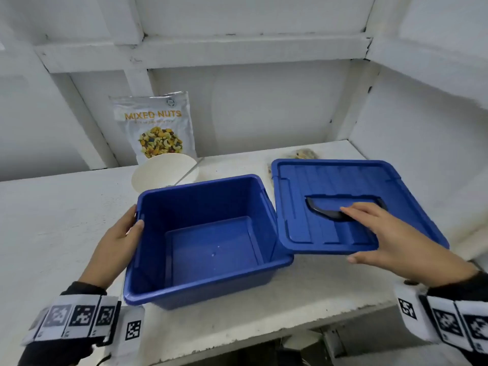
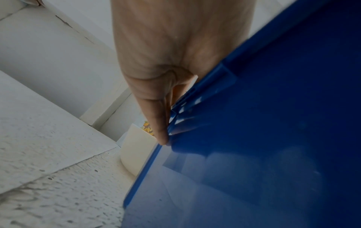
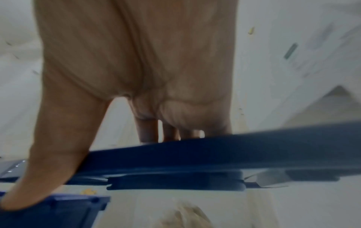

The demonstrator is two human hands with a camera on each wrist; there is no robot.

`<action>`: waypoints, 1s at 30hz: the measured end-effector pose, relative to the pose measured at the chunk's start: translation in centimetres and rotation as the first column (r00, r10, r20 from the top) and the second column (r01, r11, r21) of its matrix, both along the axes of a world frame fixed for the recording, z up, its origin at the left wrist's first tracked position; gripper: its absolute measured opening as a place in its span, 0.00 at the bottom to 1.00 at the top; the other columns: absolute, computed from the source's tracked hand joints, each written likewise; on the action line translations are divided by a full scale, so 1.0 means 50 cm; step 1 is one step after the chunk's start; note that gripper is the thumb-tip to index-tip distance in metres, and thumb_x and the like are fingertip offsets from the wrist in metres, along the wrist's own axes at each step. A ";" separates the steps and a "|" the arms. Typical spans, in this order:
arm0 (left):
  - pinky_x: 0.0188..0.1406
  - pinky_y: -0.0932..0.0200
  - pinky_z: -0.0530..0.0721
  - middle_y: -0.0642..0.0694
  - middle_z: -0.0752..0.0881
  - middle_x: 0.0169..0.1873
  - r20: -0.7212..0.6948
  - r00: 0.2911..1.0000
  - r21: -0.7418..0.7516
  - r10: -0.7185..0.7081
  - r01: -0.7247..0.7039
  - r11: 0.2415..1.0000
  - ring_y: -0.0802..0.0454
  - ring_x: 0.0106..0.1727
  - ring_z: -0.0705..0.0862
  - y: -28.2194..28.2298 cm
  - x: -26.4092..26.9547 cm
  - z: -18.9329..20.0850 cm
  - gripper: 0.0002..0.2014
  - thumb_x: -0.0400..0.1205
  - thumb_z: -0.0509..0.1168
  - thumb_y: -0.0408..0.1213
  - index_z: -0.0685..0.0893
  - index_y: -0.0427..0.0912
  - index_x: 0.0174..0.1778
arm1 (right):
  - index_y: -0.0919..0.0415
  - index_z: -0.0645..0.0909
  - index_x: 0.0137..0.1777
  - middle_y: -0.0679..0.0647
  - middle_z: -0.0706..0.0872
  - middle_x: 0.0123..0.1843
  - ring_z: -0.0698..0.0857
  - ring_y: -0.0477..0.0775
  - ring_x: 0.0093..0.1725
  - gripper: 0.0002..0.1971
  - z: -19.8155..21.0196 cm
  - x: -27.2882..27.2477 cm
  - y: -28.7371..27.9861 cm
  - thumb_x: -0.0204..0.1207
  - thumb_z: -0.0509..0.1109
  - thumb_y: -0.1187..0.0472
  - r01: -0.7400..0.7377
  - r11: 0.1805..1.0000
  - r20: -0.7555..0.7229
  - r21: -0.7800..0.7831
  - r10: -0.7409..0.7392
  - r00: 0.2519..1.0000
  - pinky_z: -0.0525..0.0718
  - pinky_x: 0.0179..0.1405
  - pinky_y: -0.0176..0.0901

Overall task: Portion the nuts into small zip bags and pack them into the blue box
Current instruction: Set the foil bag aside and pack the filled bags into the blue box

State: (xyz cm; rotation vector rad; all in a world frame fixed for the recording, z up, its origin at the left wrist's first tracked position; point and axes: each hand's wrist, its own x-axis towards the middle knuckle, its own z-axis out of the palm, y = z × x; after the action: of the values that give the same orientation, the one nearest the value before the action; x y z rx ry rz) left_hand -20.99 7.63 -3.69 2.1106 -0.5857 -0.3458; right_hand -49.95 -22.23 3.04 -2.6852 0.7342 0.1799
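Fingers of the left hand [image 1: 116, 243] gripped the open blue plastic box's [image 1: 211, 283] left rim; the right hand [image 1: 390, 239] pinched its blue lid's [image 1: 317, 186] near edge, fingers extended on top.

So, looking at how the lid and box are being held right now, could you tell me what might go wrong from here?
1. The right hand holds the lid tilted, one edge propped on the box rim; it could slip into the box or off the counter's front edge.
2. The filled bags lie just behind the lid, so setting it down there may press on them.
3. The left hand grips only one rim, so the box might skid toward the bowl.
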 end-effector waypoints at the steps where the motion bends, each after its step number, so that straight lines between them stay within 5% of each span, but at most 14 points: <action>1: 0.62 0.44 0.76 0.46 0.79 0.68 0.003 1.000 0.007 0.004 -0.005 1.000 0.43 0.63 0.78 -0.001 0.001 0.001 0.20 0.87 0.49 0.38 0.68 0.57 0.75 | 0.46 0.54 0.79 0.35 0.57 0.73 0.59 0.32 0.66 0.44 -0.012 -0.015 -0.011 0.68 0.75 0.48 0.023 0.999 -0.004 0.022 -0.023 1.000 0.63 0.75 0.40; 6: 0.59 0.47 0.75 0.46 0.79 0.67 0.024 1.000 0.027 0.012 -0.013 1.000 0.44 0.61 0.78 -0.006 -0.003 0.010 0.20 0.87 0.49 0.37 0.69 0.56 0.75 | 0.46 0.60 0.76 0.37 0.61 0.70 0.67 0.37 0.66 0.41 -0.079 -0.048 -0.040 0.66 0.79 0.53 0.053 0.989 -0.035 0.134 -0.049 0.998 0.66 0.60 0.28; 10: 0.60 0.44 0.77 0.46 0.79 0.67 0.022 1.000 0.045 0.014 -0.015 0.999 0.43 0.60 0.78 -0.006 -0.002 0.011 0.20 0.87 0.49 0.38 0.68 0.57 0.74 | 0.48 0.61 0.74 0.39 0.63 0.69 0.69 0.39 0.65 0.40 -0.134 -0.033 -0.048 0.65 0.80 0.56 0.034 0.987 -0.074 0.160 -0.022 0.997 0.66 0.60 0.28; 15: 0.63 0.42 0.75 0.43 0.78 0.69 0.026 0.999 0.074 0.022 -0.024 0.997 0.41 0.63 0.78 -0.007 -0.002 0.011 0.20 0.87 0.48 0.39 0.66 0.55 0.76 | 0.46 0.61 0.72 0.38 0.64 0.66 0.70 0.43 0.68 0.39 -0.190 0.002 -0.046 0.65 0.79 0.56 -0.011 0.982 -0.159 0.186 0.041 0.986 0.66 0.75 0.53; 21: 0.63 0.41 0.75 0.42 0.77 0.70 0.028 0.999 0.081 0.020 -0.022 0.996 0.41 0.63 0.77 -0.008 -0.002 0.009 0.20 0.88 0.47 0.39 0.65 0.55 0.77 | 0.48 0.61 0.73 0.40 0.65 0.69 0.70 0.45 0.70 0.37 -0.225 0.031 -0.043 0.66 0.77 0.59 -0.029 0.976 -0.169 0.216 0.067 0.983 0.62 0.77 0.58; 24: 0.65 0.39 0.75 0.43 0.76 0.71 0.030 0.999 0.079 0.023 -0.025 0.997 0.40 0.65 0.77 -0.007 -0.003 0.007 0.21 0.88 0.48 0.40 0.64 0.55 0.78 | 0.49 0.60 0.75 0.42 0.63 0.72 0.69 0.45 0.71 0.38 -0.224 0.037 -0.050 0.67 0.77 0.55 -0.051 0.975 -0.204 0.215 0.096 0.974 0.62 0.77 0.55; 27: 0.65 0.39 0.74 0.43 0.76 0.71 0.025 0.999 0.067 0.029 -0.031 0.997 0.40 0.66 0.76 -0.008 -0.005 0.008 0.21 0.88 0.48 0.40 0.64 0.55 0.77 | 0.51 0.60 0.77 0.43 0.63 0.73 0.68 0.45 0.71 0.39 -0.204 0.046 -0.060 0.68 0.76 0.49 -0.076 0.968 -0.251 0.239 0.138 0.958 0.66 0.73 0.40; 30: 0.65 0.40 0.74 0.43 0.76 0.71 0.027 0.999 0.056 0.033 -0.035 0.998 0.40 0.66 0.76 -0.010 -0.007 0.008 0.21 0.88 0.48 0.39 0.65 0.54 0.77 | 0.54 0.69 0.73 0.47 0.71 0.70 0.72 0.46 0.69 0.31 -0.169 0.072 -0.078 0.72 0.74 0.51 -0.011 0.975 -0.104 0.224 0.035 0.994 0.67 0.67 0.34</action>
State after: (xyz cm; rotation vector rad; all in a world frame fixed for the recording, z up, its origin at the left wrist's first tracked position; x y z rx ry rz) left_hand -21.36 7.13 -3.28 2.1800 -0.5600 -0.3197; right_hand -46.34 -26.12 -5.39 -2.4855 0.6713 0.3910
